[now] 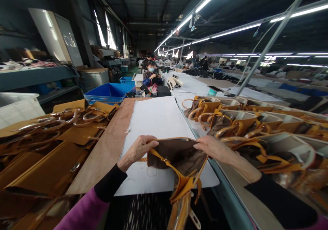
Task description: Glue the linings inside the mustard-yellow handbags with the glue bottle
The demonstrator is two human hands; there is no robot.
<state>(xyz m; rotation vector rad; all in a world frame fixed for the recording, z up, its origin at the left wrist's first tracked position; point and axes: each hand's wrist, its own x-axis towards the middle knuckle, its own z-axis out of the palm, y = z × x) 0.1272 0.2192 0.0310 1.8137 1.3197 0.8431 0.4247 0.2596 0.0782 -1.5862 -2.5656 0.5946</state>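
A tan handbag with a dark brown lining (179,155) is held open between my hands, its mouth facing me. My left hand (140,149) pinches the bag's rim at the left corner, thumb and fingers closed on it. My right hand (212,148) grips the same rim at the right corner. The yellow-tan front edge, a zip strap and a plastic-wrapped handle (179,209) hang down toward me over the table's near edge. Beneath the bag lies a white sheet (156,117) on the work table. The bag's outer far side is hidden.
Finished-looking tan handbags (51,158) are piled on the left. More open bags (256,120) stand in rows on the right-hand table. A blue crate (110,91) sits beyond the board (110,144). A masked person (151,74) sits farther ahead. A metal pole (271,42) slants at right.
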